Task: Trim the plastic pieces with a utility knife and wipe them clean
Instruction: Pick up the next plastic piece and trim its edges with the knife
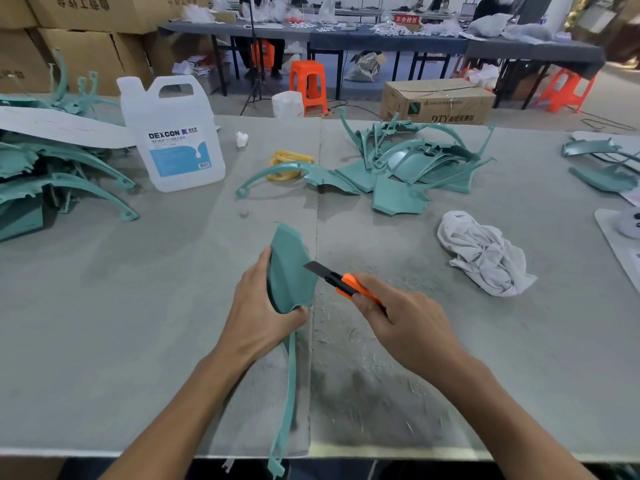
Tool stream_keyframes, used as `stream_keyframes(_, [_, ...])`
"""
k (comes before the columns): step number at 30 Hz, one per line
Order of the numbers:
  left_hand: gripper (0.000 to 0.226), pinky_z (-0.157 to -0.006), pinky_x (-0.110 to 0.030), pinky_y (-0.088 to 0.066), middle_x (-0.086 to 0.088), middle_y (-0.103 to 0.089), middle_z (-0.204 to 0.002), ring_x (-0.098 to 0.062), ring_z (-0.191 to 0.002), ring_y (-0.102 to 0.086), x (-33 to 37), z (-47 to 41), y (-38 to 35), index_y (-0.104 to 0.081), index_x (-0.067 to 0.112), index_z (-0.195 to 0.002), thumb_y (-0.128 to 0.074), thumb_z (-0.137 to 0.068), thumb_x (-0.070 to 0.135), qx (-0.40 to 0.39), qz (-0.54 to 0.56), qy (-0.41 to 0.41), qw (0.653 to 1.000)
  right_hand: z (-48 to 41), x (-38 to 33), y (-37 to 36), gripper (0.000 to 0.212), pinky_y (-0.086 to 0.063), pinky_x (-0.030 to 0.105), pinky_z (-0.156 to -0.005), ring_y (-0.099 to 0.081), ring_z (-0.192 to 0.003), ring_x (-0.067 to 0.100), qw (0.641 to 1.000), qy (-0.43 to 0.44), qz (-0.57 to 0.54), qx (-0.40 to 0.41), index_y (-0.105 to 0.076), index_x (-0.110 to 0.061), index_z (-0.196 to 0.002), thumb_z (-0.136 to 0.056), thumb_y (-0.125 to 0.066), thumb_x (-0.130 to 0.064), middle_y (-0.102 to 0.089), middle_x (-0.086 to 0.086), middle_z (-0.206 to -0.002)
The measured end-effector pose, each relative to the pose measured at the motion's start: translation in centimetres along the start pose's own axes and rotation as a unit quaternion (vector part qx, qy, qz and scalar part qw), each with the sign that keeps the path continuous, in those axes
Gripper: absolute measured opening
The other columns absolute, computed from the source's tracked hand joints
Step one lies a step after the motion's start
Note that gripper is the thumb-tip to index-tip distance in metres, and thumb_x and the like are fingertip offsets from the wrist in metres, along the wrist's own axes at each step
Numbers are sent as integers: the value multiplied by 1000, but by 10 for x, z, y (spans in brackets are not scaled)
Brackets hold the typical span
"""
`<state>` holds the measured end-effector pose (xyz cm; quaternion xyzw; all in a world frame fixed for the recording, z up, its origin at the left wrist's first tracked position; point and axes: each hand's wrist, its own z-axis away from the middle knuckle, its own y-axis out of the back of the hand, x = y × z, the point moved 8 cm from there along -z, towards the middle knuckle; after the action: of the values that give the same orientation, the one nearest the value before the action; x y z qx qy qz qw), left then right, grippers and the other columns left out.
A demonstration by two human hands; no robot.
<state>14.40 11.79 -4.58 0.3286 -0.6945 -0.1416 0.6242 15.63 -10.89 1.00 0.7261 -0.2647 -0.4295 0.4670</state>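
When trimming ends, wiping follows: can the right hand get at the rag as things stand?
Probably yes: the rag lies right of the right hand with only bare table between. But that hand grips the knife, so its fingers cannot take the rag until the knife is down.

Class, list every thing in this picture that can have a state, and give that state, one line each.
Utility knife: blade extended, tip at the held piece's edge.
Teal plastic piece: held up off the table, long thin arm hanging down.
Left hand: grips the piece.
Right hand: grips the knife handle.
White rag: crumpled, lying untouched on the table.
DEXCON jug: standing upright.
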Motion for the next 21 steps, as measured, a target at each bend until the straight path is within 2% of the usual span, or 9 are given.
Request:
stream_keyframes(4, [106,-92,-36,-46,13,-45,-130,-13,-118,-44,3,0,1,-19,41,-151,-73,-61,53,2,-1,-10,1000,1,-6,8,35,-35,33,-51,-49,-57,13,998,5,64,15,-38,-48,-136,-103,-29,-56,-48,-12,-64])
stream_keyframes(7, [108,-93,-34,-46,14,-44,-134,-12,-120,-45,2,3,3,-17,45,-152,-74,-60,51,-1,25,-5,1000,-7,12,21,34,-40,36,-56,-59,-67,24,995,-48,76,34,-37,-48,-137,-104,-30,-55,-55,-10,-71])
stream_keyframes(9, [110,-94,-32,-45,20,-40,-140,-8,-122,-45,1,6,4,-12,48,-153,-74,-62,53,-3,36,-2,999,-14,22,24,31,-45,38,-57,-59,-63,18,999,-50,13,15,-41,-49,-134,-104,-34,-54,-58,-9,-70])
stream_keyframes(11, [109,-97,-30,-42,25,-34,-145,-4,-127,-43,2,7,4,-8,50,-154,-72,-66,57,-8,50,-4,999,-19,18,17,24,-50,41,-58,-59,-59,13,995,-18,-90,-36,-46,-52,-126,-103,-40,-52,-62,-5,-71])
stream_keyframes(14, [106,-110,-36,-41,21,-30,-158,-4,-140,-38,5,10,4,-3,47,-156,-67,-73,64,-14,79,-24,997,-21,8,-4,16,-55,43,-67,-60,-63,10,980,20,-173,-100,-51,-50,-119,-105,-44,-48,-65,-8,-79])
stream_keyframes(17, [106,-113,-43,-41,18,-28,-161,-5,-144,-36,9,13,4,3,50,-155,-65,-76,67,-18,106,-29,994,-21,-5,-19,17,-54,35,-63,-58,-63,5,961,45,-249,-115,-54,-51,-119,-106,-45,-45,-65,-9,-80])
stream_keyframes(19, [107,-109,-35,-44,22,-31,-157,-1,-140,-39,11,14,4,5,56,-152,-66,-73,69,-16,117,-25,993,-20,-13,-24,18,-50,24,-60,-58,-63,3,949,60,-286,-116,-55,-50,-120,-106,-45,-45,-65,-9,-80])
stream_keyframes(21, [107,-99,-13,-42,41,-34,-145,15,-131,-40,10,16,6,5,59,-151,-66,-71,71,-7,126,-21,992,-18,-20,-26,19,-49,20,-60,-59,-64,2,944,73,-302,-114,-55,-50,-122,-106,-45,-46,-65,-10,-79])
